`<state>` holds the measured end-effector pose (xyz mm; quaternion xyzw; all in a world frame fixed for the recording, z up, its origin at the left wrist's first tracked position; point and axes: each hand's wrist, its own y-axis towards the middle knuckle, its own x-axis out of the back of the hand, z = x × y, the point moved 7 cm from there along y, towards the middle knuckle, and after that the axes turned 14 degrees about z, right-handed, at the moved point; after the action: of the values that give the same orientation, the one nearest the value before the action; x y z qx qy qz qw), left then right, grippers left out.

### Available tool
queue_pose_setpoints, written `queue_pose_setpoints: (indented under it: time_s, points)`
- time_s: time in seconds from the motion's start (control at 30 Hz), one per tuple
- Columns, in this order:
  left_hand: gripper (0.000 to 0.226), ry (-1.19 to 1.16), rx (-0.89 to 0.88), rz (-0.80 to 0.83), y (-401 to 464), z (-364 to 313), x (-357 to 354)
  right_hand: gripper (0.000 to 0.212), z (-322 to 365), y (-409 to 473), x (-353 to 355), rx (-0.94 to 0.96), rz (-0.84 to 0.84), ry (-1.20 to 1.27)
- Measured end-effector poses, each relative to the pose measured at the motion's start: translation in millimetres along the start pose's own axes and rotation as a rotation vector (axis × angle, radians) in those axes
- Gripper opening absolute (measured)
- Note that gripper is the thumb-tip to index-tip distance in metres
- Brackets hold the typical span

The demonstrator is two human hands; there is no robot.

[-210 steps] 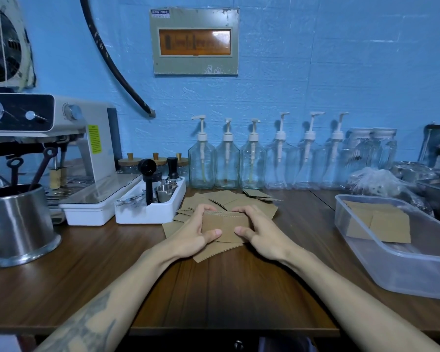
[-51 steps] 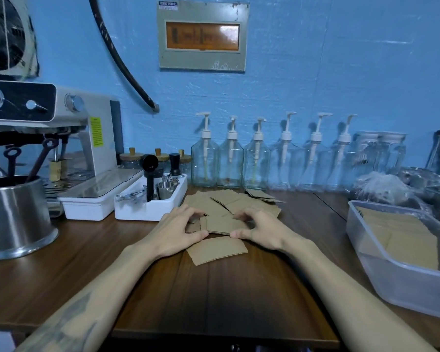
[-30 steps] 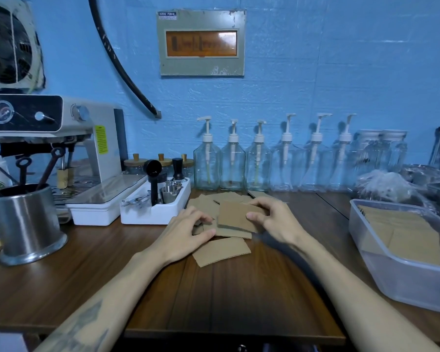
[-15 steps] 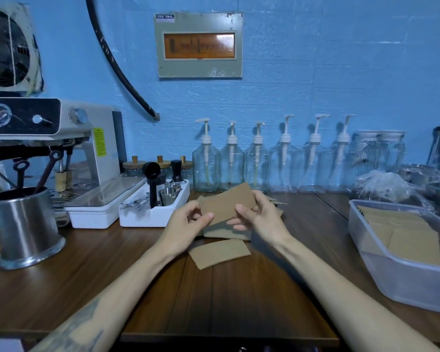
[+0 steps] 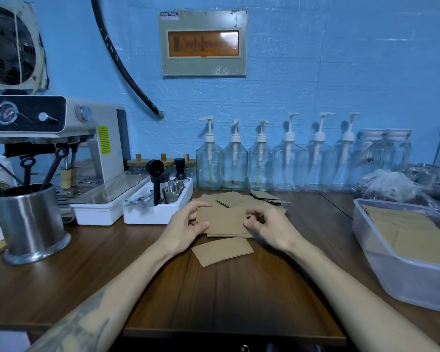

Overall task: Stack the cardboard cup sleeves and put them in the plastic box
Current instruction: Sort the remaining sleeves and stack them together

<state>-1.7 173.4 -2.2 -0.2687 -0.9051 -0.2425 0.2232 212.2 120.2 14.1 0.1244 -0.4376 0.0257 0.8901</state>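
Flat brown cardboard cup sleeves lie scattered (image 5: 233, 199) on the wooden table in front of the pump bottles. My left hand (image 5: 184, 226) and my right hand (image 5: 268, 226) pinch a small stack of sleeves (image 5: 222, 221) by its two short ends, low over the table. One single sleeve (image 5: 222, 251) lies flat just in front of that stack. The clear plastic box (image 5: 401, 280) stands at the right and holds a stack of sleeves (image 5: 407, 232).
A white tray with metal tools (image 5: 160, 204) sits left of the hands, beside an espresso machine (image 5: 61, 148). A steel canister (image 5: 31, 224) stands far left. Several glass pump bottles (image 5: 261, 166) line the blue wall. A plastic bag (image 5: 389, 186) lies behind the box.
Both hands lifted a sleeve off the pile, then lowered it onto the small stack. The sleeve in front stayed put.
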Motion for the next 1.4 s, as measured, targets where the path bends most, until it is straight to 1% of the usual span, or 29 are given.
queue_pose_setpoints:
  time_s: [0.07, 0.13, 0.2, 0.27, 0.3, 0.37, 0.43, 0.5, 0.53, 0.6, 0.67, 0.83, 0.9, 0.93, 1.03, 1.1, 1.13, 1.2, 1.3, 1.4]
  points:
    - [0.038, -0.028, 0.013, -0.005, 0, 3, 0, 0.009, 6, -5, 10, 0.057, -0.088, -0.006]
    - [0.037, -0.032, 0.011, -0.008, 0, 2, 0, 0.014, 13, -8, 13, 0.114, -0.095, 0.006]
    - [0.036, -0.062, 0.006, -0.018, 1, 4, 0, 0.029, 20, -11, 10, 0.144, -0.070, 0.000]
    - [0.036, -0.097, 0.008, -0.018, 1, 5, 0, 0.047, 25, -13, 10, 0.138, -0.082, 0.036]
    - [0.035, -0.100, 0.007, -0.017, 1, 4, 0, 0.051, 28, -15, 11, 0.140, -0.089, 0.054]
    - [0.036, -0.096, 0.009, -0.022, 2, 4, 0, 0.048, 34, -16, 9, 0.179, -0.048, 0.037]
    - [0.037, -0.095, 0.013, -0.027, 2, 6, 1, 0.042, 37, -15, -4, 0.206, 0.092, -0.040]
    - [0.037, -0.084, 0.016, -0.034, 2, 8, 1, 0.048, 37, -14, -21, 0.194, 0.244, -0.120]
    - [0.036, -0.082, 0.019, -0.030, 2, 8, 1, 0.052, 36, -13, -28, 0.181, 0.291, -0.170]
    - [0.033, -0.080, 0.025, -0.020, 2, 7, 0, 0.059, 35, -12, -37, 0.160, 0.334, -0.287]
    - [0.033, -0.075, 0.029, -0.012, 3, 6, -1, 0.059, 37, -13, -37, 0.151, 0.342, -0.351]
    - [0.037, -0.068, 0.021, -0.008, 2, 4, -1, 0.054, 38, -15, -33, 0.122, 0.372, -0.329]
    - [0.040, -0.058, 0.014, -0.003, 2, 3, -1, 0.049, 39, -15, -30, 0.114, 0.359, -0.259]
    - [0.041, -0.060, 0.014, 0.003, 2, 3, -1, 0.045, 39, -14, -28, 0.113, 0.354, -0.166]
    - [0.044, -0.053, 0.015, 0.007, 2, 2, -3, 0.034, 39, -13, -19, 0.143, 0.367, 0.253]
    - [0.045, -0.033, 0.017, 0.005, 3, 1, -4, 0.030, 37, -11, -7, 0.167, 0.296, 0.415]
    - [0.044, -0.023, 0.017, -0.001, 3, 2, -3, 0.034, 35, -9, -1, 0.170, 0.248, 0.451]
    - [0.044, -0.017, 0.013, 0.001, 3, 2, -3, 0.047, 33, -7, 9, 0.168, 0.159, 0.512]
    - [0.047, -0.022, 0.041, 0.026, 1, -1, -5, 0.077, 23, -7, 15, 0.134, 0.038, 0.598]
    - [0.049, 0.015, 0.047, 0.063, -2, -9, -10, 0.106, 21, -8, 15, 0.120, -0.005, 0.633]
